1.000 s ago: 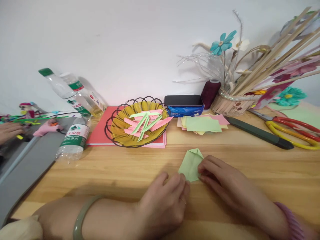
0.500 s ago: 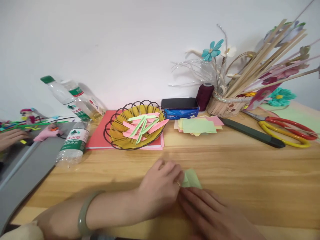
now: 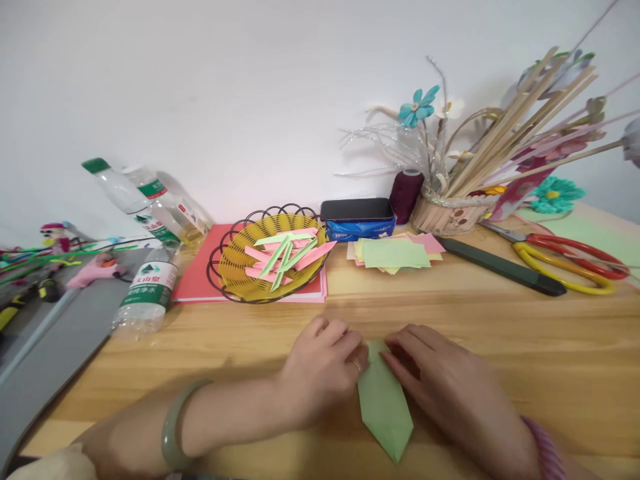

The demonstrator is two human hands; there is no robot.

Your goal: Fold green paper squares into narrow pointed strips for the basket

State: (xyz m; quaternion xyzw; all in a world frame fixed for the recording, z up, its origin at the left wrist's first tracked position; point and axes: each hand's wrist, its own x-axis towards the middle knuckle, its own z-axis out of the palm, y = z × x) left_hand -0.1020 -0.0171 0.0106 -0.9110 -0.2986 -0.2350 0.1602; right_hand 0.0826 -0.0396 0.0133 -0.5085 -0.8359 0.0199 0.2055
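A folded light green paper (image 3: 385, 413) lies on the wooden tabletop, its pointed end toward me. My left hand (image 3: 323, 367) is closed, with curled fingers at the paper's upper left edge; the fingertips are partly hidden. At the upper right edge, my right hand (image 3: 453, 393) pinches the paper between thumb and fingers. Beyond the hands, a yellow woven basket (image 3: 233, 283) holds several folded pink and green paper strips (image 3: 285, 257). A stack of small coloured paper sheets (image 3: 397, 253) sits to its right.
Plastic bottles (image 3: 150, 287) stand and lean at the left beside a grey mat (image 3: 55, 367). A green-black cutter (image 3: 505, 267) and red-yellow scissors (image 3: 570, 257) lie at the right. Behind are a phone on a blue pack (image 3: 357, 220), a thread spool (image 3: 406, 195) and a stick-filled holder (image 3: 450, 212).
My right hand has moved up and right from over the paper to its far right edge, uncovering the pointed near end. Another person's hand at the far left has left view.
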